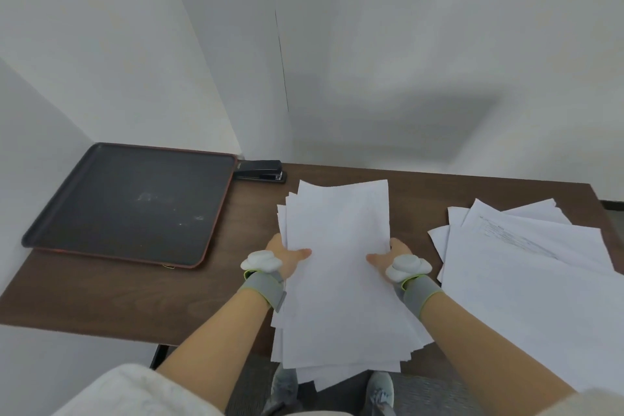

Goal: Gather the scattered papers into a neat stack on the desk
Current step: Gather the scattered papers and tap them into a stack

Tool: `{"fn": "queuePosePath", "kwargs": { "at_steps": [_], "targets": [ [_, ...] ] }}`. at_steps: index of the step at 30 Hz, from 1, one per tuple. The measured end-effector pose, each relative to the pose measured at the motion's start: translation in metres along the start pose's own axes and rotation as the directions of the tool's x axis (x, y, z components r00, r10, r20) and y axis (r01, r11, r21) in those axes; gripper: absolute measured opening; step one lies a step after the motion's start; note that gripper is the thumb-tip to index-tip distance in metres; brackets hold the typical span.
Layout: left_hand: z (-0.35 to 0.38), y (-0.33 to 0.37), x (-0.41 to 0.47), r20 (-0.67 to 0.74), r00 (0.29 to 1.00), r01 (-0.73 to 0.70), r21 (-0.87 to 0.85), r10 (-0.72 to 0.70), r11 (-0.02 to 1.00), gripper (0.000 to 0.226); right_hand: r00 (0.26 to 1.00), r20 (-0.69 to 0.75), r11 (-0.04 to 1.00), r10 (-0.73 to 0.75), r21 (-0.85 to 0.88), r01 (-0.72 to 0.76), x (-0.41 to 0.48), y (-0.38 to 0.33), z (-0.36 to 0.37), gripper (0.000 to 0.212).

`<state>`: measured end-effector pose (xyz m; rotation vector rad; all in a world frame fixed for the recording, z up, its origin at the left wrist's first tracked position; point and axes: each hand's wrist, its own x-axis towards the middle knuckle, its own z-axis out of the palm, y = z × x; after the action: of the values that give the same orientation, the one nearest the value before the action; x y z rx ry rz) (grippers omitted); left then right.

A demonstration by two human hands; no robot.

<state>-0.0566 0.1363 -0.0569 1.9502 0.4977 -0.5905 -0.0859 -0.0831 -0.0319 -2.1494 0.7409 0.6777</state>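
Note:
A thick bundle of white papers (337,267) is held up over the middle of the dark wooden desk (101,297). Its sheets are fanned and uneven at the top and bottom edges. My left hand (287,255) grips the bundle's left edge with the thumb on top. My right hand (393,255) grips the right edge the same way. The bundle's lower end hangs past the desk's front edge. Several more white sheets (526,273) lie loosely spread on the right side of the desk, one with faint printed lines.
A large black tray (67,213) with a reddish rim sits at the desk's back left corner. A black stapler (260,171) lies behind it against the white wall. White walls close in on the left and back. My shoes show on the floor below.

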Motion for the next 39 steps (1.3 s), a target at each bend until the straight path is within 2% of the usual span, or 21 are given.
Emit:
{"fn": "queuePosePath", "kwargs": {
  "at_steps": [3,5,7,9,11,13,14,18,20,24,27,28,30,34,37,39],
  "targets": [
    [0.000,0.021,0.000,0.004,0.994,-0.105,-0.017,0.105,0.994,0.055,0.998,-0.017,0.981,-0.058,0.186,0.060,0.000,-0.004,-0.005,0.057],
    [-0.006,0.037,-0.004,0.000,0.980,-0.196,-0.111,0.197,0.974,0.051,0.992,-0.075,0.941,-0.103,0.316,0.121,-0.001,-0.005,-0.015,0.056],
    [-0.015,0.057,-0.012,-0.030,0.952,-0.302,-0.237,0.304,0.923,0.047,0.975,-0.146,0.809,-0.166,0.545,0.219,-0.006,-0.008,-0.029,0.045],
    [-0.027,0.076,-0.023,-0.034,0.912,-0.395,-0.339,0.409,0.854,0.041,0.945,-0.217,0.655,-0.244,0.682,0.326,-0.013,-0.016,-0.047,0.030],
    [-0.040,0.093,-0.037,-0.018,0.864,-0.464,-0.414,0.503,0.783,0.040,0.901,-0.273,0.565,-0.336,0.707,0.425,-0.024,-0.028,-0.066,0.015],
    [-0.050,0.102,-0.047,-0.011,0.826,-0.511,-0.436,0.563,0.741,0.041,0.863,-0.290,0.505,-0.414,0.715,0.483,-0.035,-0.041,-0.079,0.013],
    [-0.053,0.105,-0.051,-0.014,0.811,-0.528,-0.446,0.585,0.723,0.042,0.835,-0.303,0.484,-0.460,0.703,0.521,-0.040,-0.046,-0.084,0.018],
    [-0.059,0.109,-0.059,-0.024,0.791,-0.556,-0.447,0.612,0.701,0.060,0.752,-0.332,0.463,-0.570,0.626,0.627,-0.052,-0.057,-0.096,0.064],
    [-0.057,0.109,-0.059,-0.038,0.789,-0.569,-0.425,0.614,0.705,0.066,0.733,-0.334,0.448,-0.593,0.619,0.645,-0.051,-0.057,-0.095,0.070],
    [-0.051,0.109,-0.054,-0.088,0.812,-0.556,-0.412,0.576,0.722,0.065,0.757,-0.355,0.450,-0.549,0.637,0.626,-0.043,-0.053,-0.088,0.056],
    [-0.047,0.109,-0.049,-0.091,0.816,-0.557,-0.385,0.571,0.736,0.041,0.774,-0.349,0.504,-0.528,0.604,0.617,-0.035,-0.046,-0.086,0.048],
    [-0.046,0.110,-0.050,-0.091,0.814,-0.560,-0.384,0.573,0.734,0.030,0.777,-0.341,0.497,-0.530,0.617,0.610,-0.034,-0.045,-0.085,0.038],
    [-0.045,0.114,-0.053,-0.082,0.810,-0.559,-0.408,0.581,0.722,0.024,0.782,-0.318,0.452,-0.536,0.675,0.584,-0.035,-0.045,-0.087,0.023],
    [-0.050,0.121,-0.058,-0.089,0.777,-0.592,-0.437,0.623,0.677,0.018,0.762,-0.308,0.333,-0.570,0.761,0.557,-0.043,-0.049,-0.102,0.039],
    [-0.055,0.123,-0.059,-0.113,0.778,-0.585,-0.488,0.618,0.648,0.020,0.757,-0.285,0.329,-0.588,0.771,0.546,-0.044,-0.047,-0.109,0.040],
    [-0.055,0.121,-0.057,-0.078,0.786,-0.559,-0.514,0.614,0.650,0.024,0.780,-0.243,0.353,-0.577,0.787,0.506,-0.039,-0.042,-0.104,0.040]
  ]
}}
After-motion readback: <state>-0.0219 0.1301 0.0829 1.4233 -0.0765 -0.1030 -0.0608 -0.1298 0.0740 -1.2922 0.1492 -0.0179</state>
